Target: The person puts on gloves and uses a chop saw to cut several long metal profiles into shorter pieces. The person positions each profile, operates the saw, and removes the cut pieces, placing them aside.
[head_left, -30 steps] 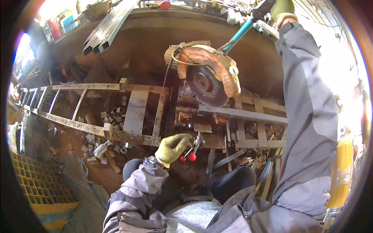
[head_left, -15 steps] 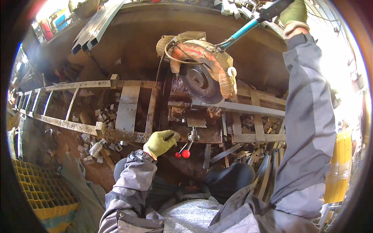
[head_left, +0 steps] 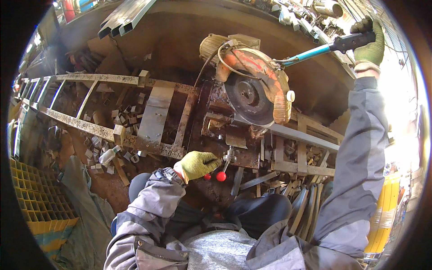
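Observation:
My right hand (head_left: 371,47), in a green glove, wraps round the black handle (head_left: 351,42) of a cut-off saw (head_left: 258,67) at the upper right. The saw has a worn orange guard and a dark round blade (head_left: 245,95). Its lower rim overlaps a grey metal bar (head_left: 306,136) in this view; whether they touch I cannot tell. My gloved left hand (head_left: 198,165) is at the clamp screw (head_left: 229,156), fingers stretched toward it and holding nothing that I can see. Below the fingers hang the clamp's red knobs (head_left: 221,176), one partly hidden.
A rusty ladder-like frame (head_left: 85,128) runs off to the left. Offcuts (head_left: 130,117) litter the ground, with a plastic bottle (head_left: 109,155) among them. Square tubes (head_left: 128,18) jut in at the upper left. Yellow grating (head_left: 42,193) stands lower left, yellow wrapped material (head_left: 382,216) lower right.
My left hand has moved right, closer to the clamp screw and knobs. The saw's handle, with my right hand on it, sits lower and farther right in view. The whole view has shifted somewhat.

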`<state>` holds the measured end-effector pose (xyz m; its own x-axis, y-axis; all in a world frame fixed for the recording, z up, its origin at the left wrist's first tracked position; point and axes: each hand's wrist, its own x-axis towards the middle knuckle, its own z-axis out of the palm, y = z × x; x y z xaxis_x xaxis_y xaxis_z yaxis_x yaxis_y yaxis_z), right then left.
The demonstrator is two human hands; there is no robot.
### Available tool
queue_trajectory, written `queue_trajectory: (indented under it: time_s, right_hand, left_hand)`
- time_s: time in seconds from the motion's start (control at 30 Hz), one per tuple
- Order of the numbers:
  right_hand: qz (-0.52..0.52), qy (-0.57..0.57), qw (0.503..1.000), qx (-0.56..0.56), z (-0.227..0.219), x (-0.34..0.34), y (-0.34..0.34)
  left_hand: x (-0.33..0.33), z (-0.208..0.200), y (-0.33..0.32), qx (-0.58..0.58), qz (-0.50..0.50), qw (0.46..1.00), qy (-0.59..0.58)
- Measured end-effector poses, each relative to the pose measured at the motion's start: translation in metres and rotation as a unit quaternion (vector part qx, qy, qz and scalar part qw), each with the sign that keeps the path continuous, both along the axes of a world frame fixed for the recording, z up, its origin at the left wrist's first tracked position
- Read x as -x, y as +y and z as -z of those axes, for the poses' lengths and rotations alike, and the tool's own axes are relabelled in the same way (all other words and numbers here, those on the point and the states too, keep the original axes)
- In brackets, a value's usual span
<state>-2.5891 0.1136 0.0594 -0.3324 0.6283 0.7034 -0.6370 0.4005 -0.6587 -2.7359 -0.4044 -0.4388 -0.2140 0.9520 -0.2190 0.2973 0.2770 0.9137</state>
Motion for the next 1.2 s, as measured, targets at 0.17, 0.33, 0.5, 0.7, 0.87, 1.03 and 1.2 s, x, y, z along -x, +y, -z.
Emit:
queue_trajectory:
  time_s: [0.17, 0.33, 0.5, 0.7, 0.87, 1.03, 1.2]
  right_hand:
    - [-0.007, 0.023, 1.000, 0.015, 0.003, 0.003, -0.015]
    - [0.040, -0.023, 0.999, -0.008, -0.001, -0.004, 0.008]
    - [-0.042, 0.006, 0.999, -0.002, -0.003, -0.005, -0.003]
    - [0.031, 0.069, 0.996, -0.046, 0.030, 0.009, -0.052]
    - [-0.070, 0.016, 0.997, 0.006, -0.003, -0.022, 0.010]
    - [-0.066, -0.007, 0.998, 0.001, -0.013, -0.034, 0.054]
    - [0.045, 0.034, 0.998, 0.007, 0.011, -0.016, 0.004]
  left_hand:
    - [0.000, 0.000, 0.003, -0.052, -0.012, 0.998, 0.019]
    - [0.008, 0.004, 0.003, -0.036, -0.048, 0.998, 0.015]
    - [0.012, 0.000, 0.005, -0.015, -0.076, 0.995, -0.070]
    - [0.012, -0.004, 0.009, -0.010, -0.073, 0.997, -0.025]
    - [0.008, -0.004, 0.011, 0.000, -0.076, 0.997, -0.029]
    - [0.013, -0.006, 0.012, 0.018, -0.084, 0.996, -0.026]
    - [0.016, -0.008, 0.011, 0.011, -0.074, 0.996, -0.039]
